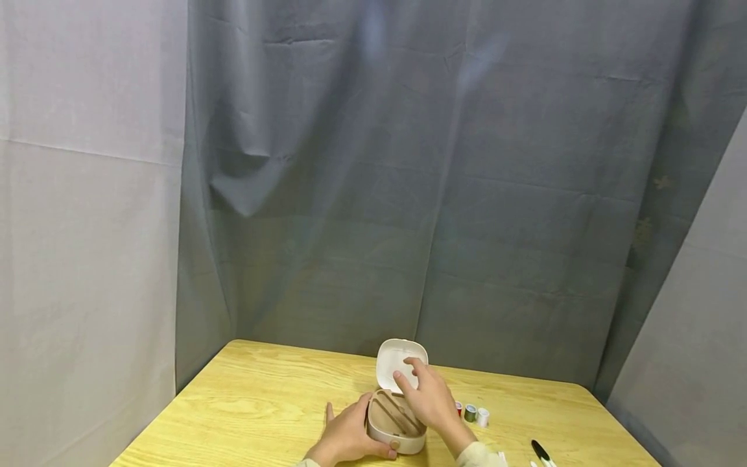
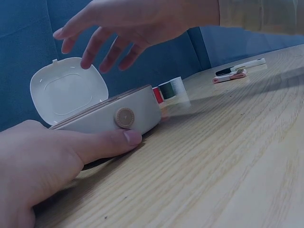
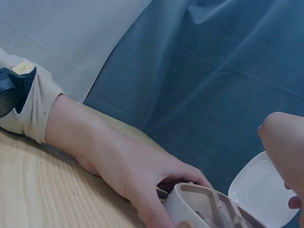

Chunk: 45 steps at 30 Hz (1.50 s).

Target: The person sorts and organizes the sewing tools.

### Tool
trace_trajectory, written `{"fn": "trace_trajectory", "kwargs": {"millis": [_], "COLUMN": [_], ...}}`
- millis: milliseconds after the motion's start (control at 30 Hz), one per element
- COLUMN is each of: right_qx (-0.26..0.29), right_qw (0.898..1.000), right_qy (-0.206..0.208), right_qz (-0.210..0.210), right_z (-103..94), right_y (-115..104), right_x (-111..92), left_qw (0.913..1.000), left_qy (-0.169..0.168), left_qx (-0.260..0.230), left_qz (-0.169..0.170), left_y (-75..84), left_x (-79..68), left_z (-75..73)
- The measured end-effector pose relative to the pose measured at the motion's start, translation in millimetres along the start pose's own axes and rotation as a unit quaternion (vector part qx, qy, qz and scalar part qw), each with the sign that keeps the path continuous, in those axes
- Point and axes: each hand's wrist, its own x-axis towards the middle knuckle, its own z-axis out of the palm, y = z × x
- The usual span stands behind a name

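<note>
Appears at the lower centre of the head view as a small off-white box (image 1: 417,444) with rounded corners. Stands open, with a tan inner tray (image 1: 380,421) split into compartments by slanting dividers. Bears a round tan button (image 2: 125,118) on the front wall, left of centre in the left wrist view. Has a white lid (image 1: 388,368) raised above the tray in the frame, inner face in view, with a small tab (image 2: 55,61) on the top edge. Is gripped at frame left by the left hand (image 1: 349,433), with the thumb just below the button. Lies under the loosely spread, hovering right hand (image 1: 432,397).
</note>
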Motion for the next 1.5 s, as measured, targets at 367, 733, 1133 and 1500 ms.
{"fn": "trace_trajectory", "kwargs": {"millis": [367, 733, 1133, 1500], "right_qx": [0.062, 0.043, 0.004, -0.05], "right_qw": [0.996, 0.996, 0.994, 0.991], "right_qy": [-0.06, -0.071, -0.099, -0.095], "right_qz": [-0.013, -0.021, -0.052, -0.085], "right_z": [11.7, 14.0, 16.9, 18.6], "right_y": [7, 5, 17, 14], "right_x": [-11, -15, -25, -28], "left_qw": [1.0, 1.0, 0.9999, 0.9998], "left_qy": [-0.003, 0.0, -0.014, -0.016], "left_qx": [-0.004, 0.002, 0.0, -0.005], "left_qz": [0.001, 0.0, -0.006, -0.01], "left_y": [1.8, 5.1, 4.7, 8.4], "left_x": [-0.8, -2.4, -2.3, -2.0], "left_z": [0.1, -6.6, 0.2, -5.0]}}
